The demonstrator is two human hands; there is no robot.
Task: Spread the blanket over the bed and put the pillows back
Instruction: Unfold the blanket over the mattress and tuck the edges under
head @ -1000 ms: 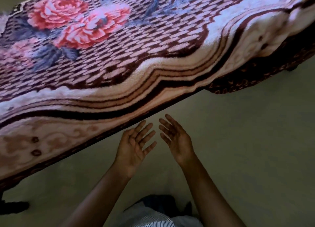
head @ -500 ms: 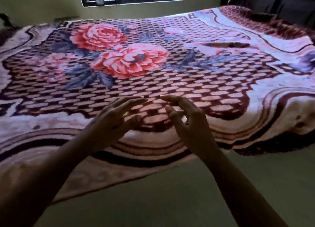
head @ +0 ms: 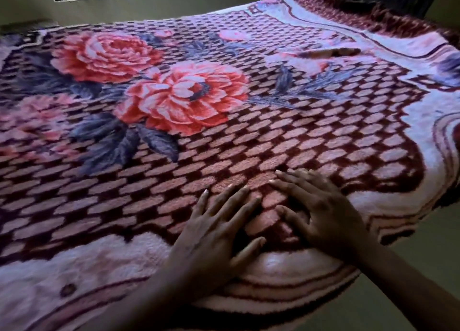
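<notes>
Already the blanket [head: 224, 136], patterned with red roses and a brick-like check, is laid across the bed, its near edge draped over the side; no pillows are seen. Both palms are pressed flat near that edge, probably to smooth out a wrinkle. The left hand [head: 219, 233] and right hand [head: 321, 211] are held side by side, fingers spread, nothing gripped.

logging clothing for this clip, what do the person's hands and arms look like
Left hand and right hand are bare: no gloves, rings or watch show. Both forearms are uncovered to the frame edge, no sleeve in view.
</notes>
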